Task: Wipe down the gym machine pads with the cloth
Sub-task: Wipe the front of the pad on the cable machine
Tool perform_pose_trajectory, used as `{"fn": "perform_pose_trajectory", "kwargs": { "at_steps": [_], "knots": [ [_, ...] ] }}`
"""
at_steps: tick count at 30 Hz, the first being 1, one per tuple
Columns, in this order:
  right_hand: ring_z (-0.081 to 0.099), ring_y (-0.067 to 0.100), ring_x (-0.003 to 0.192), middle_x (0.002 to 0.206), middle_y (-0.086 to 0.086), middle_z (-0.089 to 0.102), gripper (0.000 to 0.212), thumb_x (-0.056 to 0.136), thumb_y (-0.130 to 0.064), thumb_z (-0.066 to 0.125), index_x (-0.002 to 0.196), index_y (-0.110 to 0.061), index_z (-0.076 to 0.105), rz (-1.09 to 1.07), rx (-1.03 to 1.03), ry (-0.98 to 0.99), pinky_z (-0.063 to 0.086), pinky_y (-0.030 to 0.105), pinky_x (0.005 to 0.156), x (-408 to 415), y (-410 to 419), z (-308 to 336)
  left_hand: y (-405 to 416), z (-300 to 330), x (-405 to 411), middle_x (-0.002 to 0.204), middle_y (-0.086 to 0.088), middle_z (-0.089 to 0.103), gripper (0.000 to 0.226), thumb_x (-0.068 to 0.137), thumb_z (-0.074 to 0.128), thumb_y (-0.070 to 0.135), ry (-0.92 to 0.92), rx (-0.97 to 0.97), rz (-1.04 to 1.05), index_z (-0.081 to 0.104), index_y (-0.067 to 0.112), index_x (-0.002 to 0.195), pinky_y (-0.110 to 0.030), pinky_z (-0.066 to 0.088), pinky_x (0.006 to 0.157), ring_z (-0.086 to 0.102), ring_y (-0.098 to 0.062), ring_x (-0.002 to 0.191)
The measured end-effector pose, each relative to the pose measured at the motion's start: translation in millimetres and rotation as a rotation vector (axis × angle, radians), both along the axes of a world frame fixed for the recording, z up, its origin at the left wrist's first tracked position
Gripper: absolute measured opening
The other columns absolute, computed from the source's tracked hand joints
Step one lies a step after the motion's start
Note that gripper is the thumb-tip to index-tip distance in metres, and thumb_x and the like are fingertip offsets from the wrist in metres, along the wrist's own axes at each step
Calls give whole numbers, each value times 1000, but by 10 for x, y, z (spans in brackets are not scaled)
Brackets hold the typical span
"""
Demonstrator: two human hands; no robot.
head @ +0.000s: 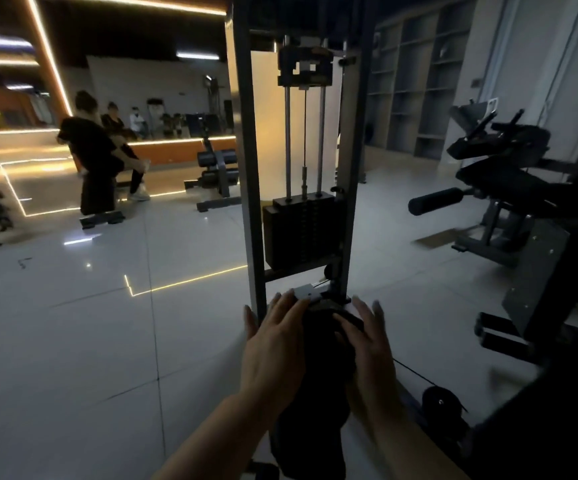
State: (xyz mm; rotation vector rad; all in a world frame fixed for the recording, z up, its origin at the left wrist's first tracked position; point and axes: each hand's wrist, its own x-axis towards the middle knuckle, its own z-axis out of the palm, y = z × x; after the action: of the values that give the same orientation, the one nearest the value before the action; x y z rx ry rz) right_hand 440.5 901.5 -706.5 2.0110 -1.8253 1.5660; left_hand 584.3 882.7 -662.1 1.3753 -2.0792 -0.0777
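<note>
Cloth (315, 393) hangs dark between both hands, open floor (90, 341) left.

Black cloth (310, 386). Black weight stack (299, 232) in grey frame (246, 168). Left of frame: glossy white floor tiles (90, 323) with dark grout lines, orange counter (173, 152), warm yellow light strips (47, 53).

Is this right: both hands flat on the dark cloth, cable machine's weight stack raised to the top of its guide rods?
Not quite. The head view shows the weight stack sitting at the bottom of the guide rods, not raised. The rest holds: left hand and right hand lie with straight fingers on either side of the dark cloth.
</note>
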Motion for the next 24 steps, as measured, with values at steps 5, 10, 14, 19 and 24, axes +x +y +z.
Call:
{"fn": "perform_pose_trajectory", "kwargs": {
  "at_steps": [5, 10, 14, 19, 24],
  "knots": [
    [17, 13, 145, 155, -10, 17, 52, 99, -39, 35, 147, -29, 18, 244, -324, 343, 19, 39, 118, 119, -105, -191, -76, -95, 36, 151, 6, 34, 51, 88, 25, 59, 491, 164, -302, 16, 55, 137, -50, 18, 117, 28, -14, 141],
    [18, 18, 145, 156, -5, 15, 65, 95, -40, 48, 149, -30, 12, 63, -403, 381, 25, 50, 113, 203, -254, -341, -7, -75, 96, 157, 8, 17, 57, 93, 22, 49, 115, -244, -318, 21, 31, 147, -37, 2, 119, 5, -7, 146],
    [28, 17, 142, 153, -6, 25, 54, 96, -34, 51, 144, -29, 25, 72, -473, 256, 33, 53, 110, 277, -230, -397, -61, -111, 120, 158, 5, 14, 52, 97, 20, 49, -99, -326, -365, 13, 33, 146, -45, 7, 118, 1, -10, 147],
    [36, 24, 138, 146, 12, 41, 50, 93, -26, 55, 139, -12, 39, -78, -459, -50, 33, 41, 112, 351, -238, -682, 44, -364, 202, 160, -4, 7, 62, 98, 9, 54, -51, -318, -186, 13, 22, 151, -45, 11, 118, -2, -15, 147],
    [47, 30, 129, 140, 17, 47, 49, 94, -27, 45, 141, -17, 31, 42, -368, -268, 45, 53, 97, 570, -81, -965, 101, -686, 146, 160, -2, 0, 62, 98, 10, 52, -22, -256, -84, 2, 21, 151, -42, 9, 119, -9, -13, 146]
  ]
}}
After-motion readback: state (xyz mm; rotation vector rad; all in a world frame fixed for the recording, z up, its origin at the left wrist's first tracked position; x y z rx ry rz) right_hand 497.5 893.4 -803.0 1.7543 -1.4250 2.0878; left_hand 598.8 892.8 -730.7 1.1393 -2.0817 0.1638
